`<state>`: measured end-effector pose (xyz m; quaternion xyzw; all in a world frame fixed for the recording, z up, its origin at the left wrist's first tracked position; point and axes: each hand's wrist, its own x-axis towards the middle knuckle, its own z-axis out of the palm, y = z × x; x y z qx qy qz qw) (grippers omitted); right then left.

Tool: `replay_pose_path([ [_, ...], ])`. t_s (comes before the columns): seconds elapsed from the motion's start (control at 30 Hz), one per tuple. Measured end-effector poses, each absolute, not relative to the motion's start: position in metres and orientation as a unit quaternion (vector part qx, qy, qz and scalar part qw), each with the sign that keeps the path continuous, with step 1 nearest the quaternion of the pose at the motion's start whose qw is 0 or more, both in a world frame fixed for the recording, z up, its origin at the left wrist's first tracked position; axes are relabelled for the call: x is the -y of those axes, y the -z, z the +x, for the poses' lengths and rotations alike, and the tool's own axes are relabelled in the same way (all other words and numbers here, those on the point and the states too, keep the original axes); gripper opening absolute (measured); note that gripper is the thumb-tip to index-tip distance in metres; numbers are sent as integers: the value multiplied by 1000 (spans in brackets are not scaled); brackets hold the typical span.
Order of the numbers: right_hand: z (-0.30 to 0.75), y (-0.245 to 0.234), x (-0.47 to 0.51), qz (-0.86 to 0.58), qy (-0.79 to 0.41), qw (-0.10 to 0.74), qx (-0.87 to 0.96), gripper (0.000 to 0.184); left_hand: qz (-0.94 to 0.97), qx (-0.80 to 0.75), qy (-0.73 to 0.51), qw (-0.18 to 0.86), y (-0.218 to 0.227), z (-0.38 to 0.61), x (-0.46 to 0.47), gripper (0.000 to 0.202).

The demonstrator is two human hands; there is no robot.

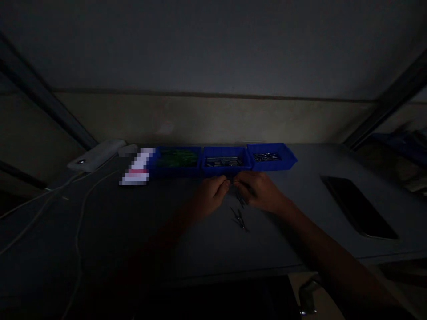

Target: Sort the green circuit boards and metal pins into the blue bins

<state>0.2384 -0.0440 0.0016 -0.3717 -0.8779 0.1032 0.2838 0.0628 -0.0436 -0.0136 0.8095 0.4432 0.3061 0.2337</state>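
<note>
My left hand (211, 194) and my right hand (258, 189) meet above the table, just in front of the blue bins. Both are closed, with thumbs and fingers pinched together. Whatever lies between the fingertips is too small and dark to make out. Under my right hand lie a few thin metal pieces (240, 201), and nearer to me is a small group of slim metal parts (239, 218). The middle blue bin (225, 170) holds several short metal cylinders. Thin metal pins (267, 157) fill part of the right bin, and green items (178, 158) lie in the left one.
A dark phone or tablet (359, 206) lies at the right of the table (207, 249). At the left are a white power strip (96, 155), loose cables (80, 222) and a blurred paper label (137, 168). A wall stands behind the bins. The room is dim.
</note>
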Motion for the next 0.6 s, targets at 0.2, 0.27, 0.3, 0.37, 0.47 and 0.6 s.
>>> replay_pose_path([
  [0.2,237,-2,45,-395,-152,313,850,15,809,-411,-311,284,12,59,41,28],
  [0.27,238,-1,43,-413,-155,314,841,20,803,-409,-314,299,13,59,40,27],
  [0.3,239,-1,42,-424,-155,317,834,24,801,-413,-313,300,14,59,40,28],
  [0.37,242,0,39,-448,-157,331,816,31,800,-425,-307,291,16,61,41,29],
  [0.47,252,1,30,-494,-155,384,765,39,831,-415,-289,233,20,65,44,25],
  [0.6,273,5,13,-581,-125,506,625,44,898,-366,-210,125,20,66,46,22],
])
